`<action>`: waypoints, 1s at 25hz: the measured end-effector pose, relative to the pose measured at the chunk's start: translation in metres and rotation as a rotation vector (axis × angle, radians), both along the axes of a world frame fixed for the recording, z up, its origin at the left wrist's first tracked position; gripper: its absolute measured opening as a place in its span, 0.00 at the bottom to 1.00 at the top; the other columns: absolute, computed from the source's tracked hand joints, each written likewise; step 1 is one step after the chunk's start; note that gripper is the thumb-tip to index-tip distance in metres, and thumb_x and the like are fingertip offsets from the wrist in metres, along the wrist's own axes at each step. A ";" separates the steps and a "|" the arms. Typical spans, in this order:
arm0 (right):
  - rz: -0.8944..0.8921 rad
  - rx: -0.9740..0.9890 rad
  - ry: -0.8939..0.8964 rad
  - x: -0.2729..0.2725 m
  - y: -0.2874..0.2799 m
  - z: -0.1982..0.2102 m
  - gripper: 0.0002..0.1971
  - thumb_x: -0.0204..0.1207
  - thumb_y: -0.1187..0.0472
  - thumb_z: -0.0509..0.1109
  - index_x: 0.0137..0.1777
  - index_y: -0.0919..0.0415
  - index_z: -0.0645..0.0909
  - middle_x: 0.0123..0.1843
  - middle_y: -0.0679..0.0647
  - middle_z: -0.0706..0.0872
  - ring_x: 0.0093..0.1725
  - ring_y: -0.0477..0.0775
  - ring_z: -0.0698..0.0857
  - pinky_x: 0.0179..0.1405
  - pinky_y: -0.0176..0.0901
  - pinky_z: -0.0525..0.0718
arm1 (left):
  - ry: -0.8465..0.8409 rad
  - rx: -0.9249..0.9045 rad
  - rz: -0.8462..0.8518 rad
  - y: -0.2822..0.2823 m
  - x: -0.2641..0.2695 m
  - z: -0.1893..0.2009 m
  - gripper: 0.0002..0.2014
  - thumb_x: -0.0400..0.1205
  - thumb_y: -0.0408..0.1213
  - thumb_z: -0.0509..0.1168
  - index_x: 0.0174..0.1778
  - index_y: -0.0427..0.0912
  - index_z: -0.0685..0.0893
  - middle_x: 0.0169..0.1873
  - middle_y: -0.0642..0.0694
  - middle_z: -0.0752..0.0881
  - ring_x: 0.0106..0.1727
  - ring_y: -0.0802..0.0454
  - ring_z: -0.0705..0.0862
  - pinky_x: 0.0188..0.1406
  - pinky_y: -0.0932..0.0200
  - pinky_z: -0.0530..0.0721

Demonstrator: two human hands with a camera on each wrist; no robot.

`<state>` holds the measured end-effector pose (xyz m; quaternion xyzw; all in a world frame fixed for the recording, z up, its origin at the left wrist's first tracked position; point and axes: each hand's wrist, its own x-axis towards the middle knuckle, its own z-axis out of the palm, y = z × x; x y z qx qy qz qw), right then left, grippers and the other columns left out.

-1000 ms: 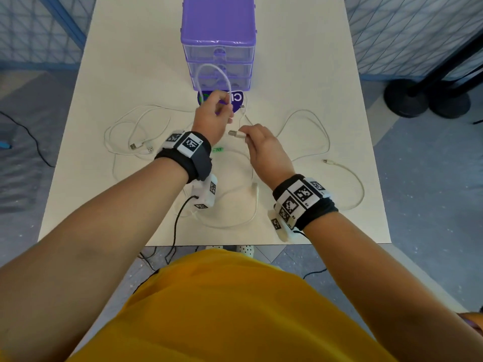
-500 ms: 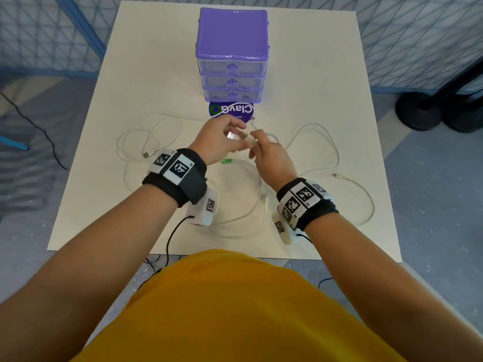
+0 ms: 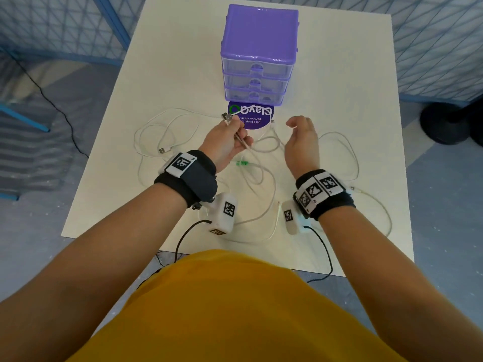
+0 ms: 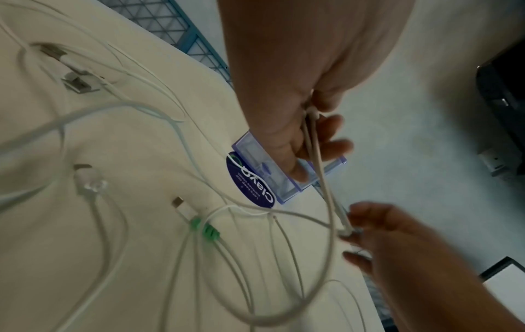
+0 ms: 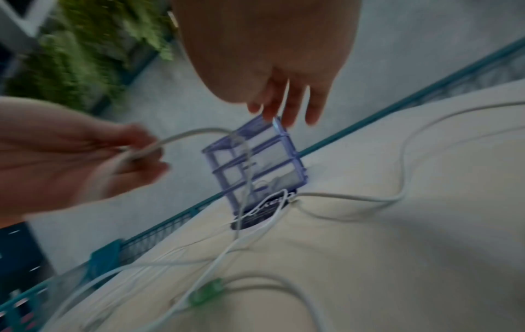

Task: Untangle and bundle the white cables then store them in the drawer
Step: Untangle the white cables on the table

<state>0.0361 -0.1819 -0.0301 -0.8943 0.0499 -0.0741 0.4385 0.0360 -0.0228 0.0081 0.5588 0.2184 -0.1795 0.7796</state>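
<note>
My left hand grips a folded white cable above the table, and its USB plug sticks out past the fingers. In the left wrist view the doubled strand hangs from my left hand. My right hand hovers to the right, fingers relaxed and holding nothing; the right wrist view shows its fingers straight. More white cables lie tangled on the table, two joined by green ties. The purple three-drawer unit stands behind, with all drawers shut.
A round purple sticker lies in front of the drawer unit. The white table ends close to my body. Cable loops reach the right edge. Blue mesh fencing and black stand bases surround the table.
My right hand has let go of the cable and moved away to the right. The left hand keeps the folded cable, plug now pointing up and left.
</note>
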 end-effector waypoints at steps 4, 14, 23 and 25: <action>0.151 -0.222 0.548 0.021 -0.017 -0.021 0.18 0.78 0.70 0.54 0.67 0.64 0.71 0.65 0.66 0.81 0.64 0.66 0.79 0.63 0.48 0.75 | 0.067 0.030 -0.066 0.007 -0.007 -0.001 0.12 0.87 0.38 0.52 0.37 0.44 0.71 0.20 0.52 0.64 0.18 0.59 0.66 0.30 0.59 0.81; 0.151 0.072 0.020 -0.016 0.017 -0.002 0.10 0.77 0.67 0.59 0.49 0.69 0.82 0.44 0.65 0.88 0.39 0.56 0.81 0.39 0.33 0.70 | 0.145 0.063 0.000 0.001 -0.010 0.002 0.13 0.85 0.44 0.54 0.36 0.43 0.71 0.26 0.49 0.62 0.24 0.56 0.62 0.29 0.61 0.70; 0.320 0.071 0.107 -0.039 0.061 0.008 0.14 0.79 0.62 0.60 0.61 0.69 0.71 0.57 0.64 0.81 0.52 0.54 0.79 0.54 0.43 0.77 | 0.122 -0.088 0.088 -0.001 -0.017 0.001 0.14 0.86 0.39 0.54 0.34 0.41 0.73 0.27 0.47 0.71 0.29 0.55 0.72 0.31 0.63 0.75; 0.368 0.151 0.285 -0.037 0.069 0.016 0.17 0.81 0.60 0.55 0.68 0.64 0.64 0.57 0.60 0.82 0.49 0.55 0.84 0.53 0.47 0.81 | 0.058 0.010 -0.030 0.001 -0.019 -0.001 0.14 0.87 0.41 0.51 0.39 0.41 0.75 0.29 0.46 0.76 0.31 0.53 0.77 0.32 0.64 0.80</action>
